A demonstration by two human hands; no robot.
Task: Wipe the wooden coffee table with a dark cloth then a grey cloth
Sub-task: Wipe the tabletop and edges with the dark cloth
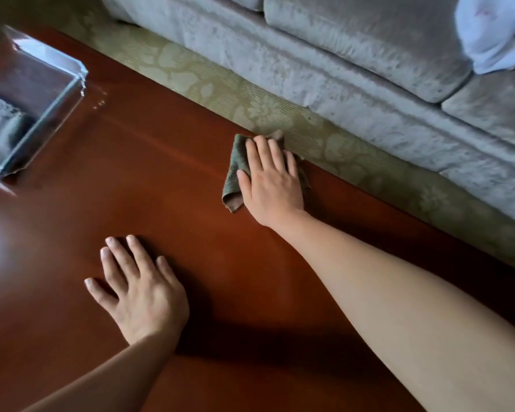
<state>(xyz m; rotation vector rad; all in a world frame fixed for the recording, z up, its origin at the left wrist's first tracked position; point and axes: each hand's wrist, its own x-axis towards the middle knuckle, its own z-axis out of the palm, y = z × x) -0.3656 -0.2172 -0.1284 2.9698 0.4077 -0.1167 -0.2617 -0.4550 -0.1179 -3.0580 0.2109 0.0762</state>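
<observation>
My right hand (269, 179) presses flat-fingered on the folded dark olive cloth (235, 171) at the glossy reddish wooden surface's (161, 188) far edge. My left hand (137, 289) lies flat and empty. I'd keep the pressure even and overlap my strokes.

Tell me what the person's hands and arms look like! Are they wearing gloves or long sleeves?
No gloves and no sleeves in view. The bare left hand and bare right hand have no rings, and neither wrist shows a watch or bracelet. Both forearms are uncovered right to the picture's edge. The fingernails look short and unpainted.
</observation>
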